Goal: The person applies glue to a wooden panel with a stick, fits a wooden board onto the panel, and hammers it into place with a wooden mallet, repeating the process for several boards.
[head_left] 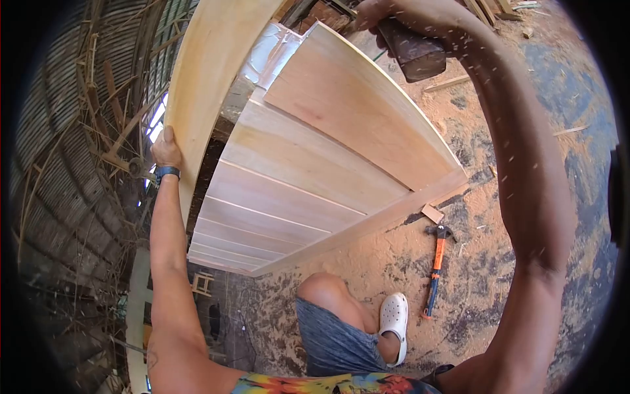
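My left hand [167, 150], with a dark band at its wrist, grips the edge of a long pale wooden board [203, 72] standing at the left. At the top, my right hand [387, 16] is wrapped round a dark wooden block [417, 56]. Between my arms stands a slatted wooden panel [308, 157], tilted in view, its upper right piece [357, 98] overlapping the slat beside it. Whitish smears cover a surface [269, 52] between the board and the panel.
An orange and blue hammer [435, 272] lies on the sawdust-strewn floor [472, 289], near a small wood offcut [432, 213]. My bent knee and a white clog [394, 322] are below the panel. Wood scraps lie at the top right; sticks and corrugated sheeting fill the left.
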Available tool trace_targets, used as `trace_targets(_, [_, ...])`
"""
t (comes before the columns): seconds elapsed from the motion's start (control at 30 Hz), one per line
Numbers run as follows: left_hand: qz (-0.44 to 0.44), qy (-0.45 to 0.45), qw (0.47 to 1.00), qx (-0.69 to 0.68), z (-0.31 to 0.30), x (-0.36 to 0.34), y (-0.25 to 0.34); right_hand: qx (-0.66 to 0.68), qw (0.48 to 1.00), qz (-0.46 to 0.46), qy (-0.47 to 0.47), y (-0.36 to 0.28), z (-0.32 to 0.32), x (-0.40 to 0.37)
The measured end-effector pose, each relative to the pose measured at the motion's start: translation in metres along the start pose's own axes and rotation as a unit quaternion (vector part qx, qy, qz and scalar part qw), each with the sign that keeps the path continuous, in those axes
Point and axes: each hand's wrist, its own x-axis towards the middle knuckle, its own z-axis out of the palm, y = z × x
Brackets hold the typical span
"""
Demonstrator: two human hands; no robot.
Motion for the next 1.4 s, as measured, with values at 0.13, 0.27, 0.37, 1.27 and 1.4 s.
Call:
trace_targets(0.13, [-0.002,-0.001,1.0,0.001,-0.005,-0.001,0.009,-0.082,0.996,-0.006,-0.039,-0.006,-0.007,-0.008])
trace_targets(0.27, [0.013,0.006,1.0,-0.009,-0.002,0.001,0.009,-0.028,0.999,-0.034,0.025,-0.001,-0.005,-0.01])
trace_targets(0.37, [0.026,0.013,0.999,-0.019,-0.004,-0.002,0.01,-0.013,0.996,-0.027,0.08,0.006,0.01,0.002])
trace_targets(1.27, [0.051,-0.02,0.998,-0.03,0.026,-0.001,-0.027,-0.201,0.978,-0.036,0.044,-0.132,0.019,-0.016])
trace_targets(1.4, [0.066,-0.025,0.994,-0.079,0.038,-0.003,-0.034,-0.328,0.94,-0.097,0.003,-0.27,0.005,0.06])
